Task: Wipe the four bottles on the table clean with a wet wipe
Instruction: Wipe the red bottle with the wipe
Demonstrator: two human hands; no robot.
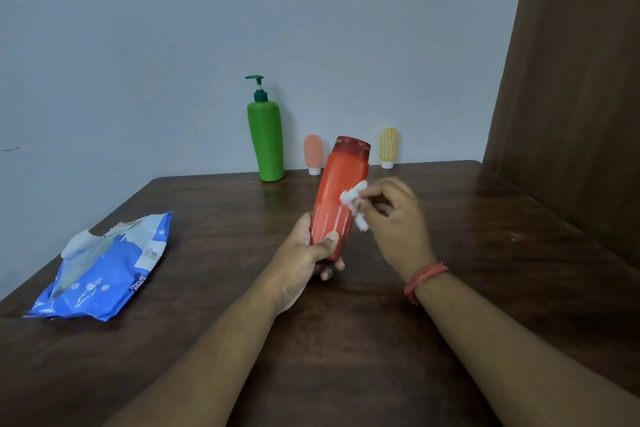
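My left hand grips the lower end of a red bottle with a darker red cap, held tilted above the middle of the dark wooden table. My right hand pinches a small white wet wipe against the bottle's right side. At the table's far edge, by the wall, stand a tall green pump bottle, a small pink bottle on a white cap and a small yellow bottle on a white cap.
A blue wet-wipe pack lies torn open on the table's left side. A brown curtain hangs along the right edge. A grey wall stands behind the table.
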